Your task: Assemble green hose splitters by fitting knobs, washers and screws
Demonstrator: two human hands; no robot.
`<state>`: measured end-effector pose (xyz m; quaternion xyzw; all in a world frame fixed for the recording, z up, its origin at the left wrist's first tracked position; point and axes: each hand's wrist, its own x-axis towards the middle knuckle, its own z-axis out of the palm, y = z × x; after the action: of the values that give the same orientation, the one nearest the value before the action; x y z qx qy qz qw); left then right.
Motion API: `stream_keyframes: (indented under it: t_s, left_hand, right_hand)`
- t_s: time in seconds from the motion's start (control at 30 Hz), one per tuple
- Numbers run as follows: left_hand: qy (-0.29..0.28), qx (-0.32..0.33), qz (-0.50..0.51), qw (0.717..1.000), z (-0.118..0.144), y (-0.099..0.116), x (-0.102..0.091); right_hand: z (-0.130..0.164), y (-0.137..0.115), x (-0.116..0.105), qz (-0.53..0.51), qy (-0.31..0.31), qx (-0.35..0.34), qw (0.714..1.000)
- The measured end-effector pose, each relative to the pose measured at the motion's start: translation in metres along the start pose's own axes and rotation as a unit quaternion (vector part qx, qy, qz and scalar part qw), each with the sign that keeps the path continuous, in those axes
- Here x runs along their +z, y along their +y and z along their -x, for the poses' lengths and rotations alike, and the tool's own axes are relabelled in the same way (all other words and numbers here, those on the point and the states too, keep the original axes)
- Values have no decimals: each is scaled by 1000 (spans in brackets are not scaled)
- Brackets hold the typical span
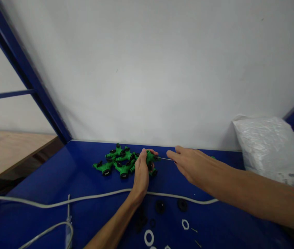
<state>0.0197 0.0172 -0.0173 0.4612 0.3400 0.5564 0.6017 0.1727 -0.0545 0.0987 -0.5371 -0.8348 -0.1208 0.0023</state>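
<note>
My left hand (142, 169) is closed around a green hose splitter (150, 157) with black fittings. My right hand (187, 160) grips a screwdriver (166, 159); its handle is hidden in the fingers. The thin metal shaft points left, and its tip meets a black part at the splitter's right end. Left of my left hand lies a group of similar green splitters (123, 168) with black ends. One more green and black piece (153, 172) shows just below the held one.
A white cable (84, 198) crosses the blue table (89, 185) under my left wrist. Black caps (160, 206), white rings (149, 238) and small screws (194, 230) lie near the front. A plastic bag (271, 148) stands at right, against the white wall (147, 86).
</note>
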Motion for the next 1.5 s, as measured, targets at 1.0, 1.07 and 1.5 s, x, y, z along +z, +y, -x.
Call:
stream_keyframes:
  t_s: [1.0,1.07,1.5]
  left_hand:
    - [6,-32,54,998,-4,-2,-2]
    - [0,-28,53,998,-3,-2,-1]
    - [-8,-3,42,999,-5,-4,-3]
  right_hand:
    - [9,-23,-19,240,26,-132,961]
    - [10,-26,-21,279,29,-169,945]
    - [-10,-2,-14,-372,-179,271,869]
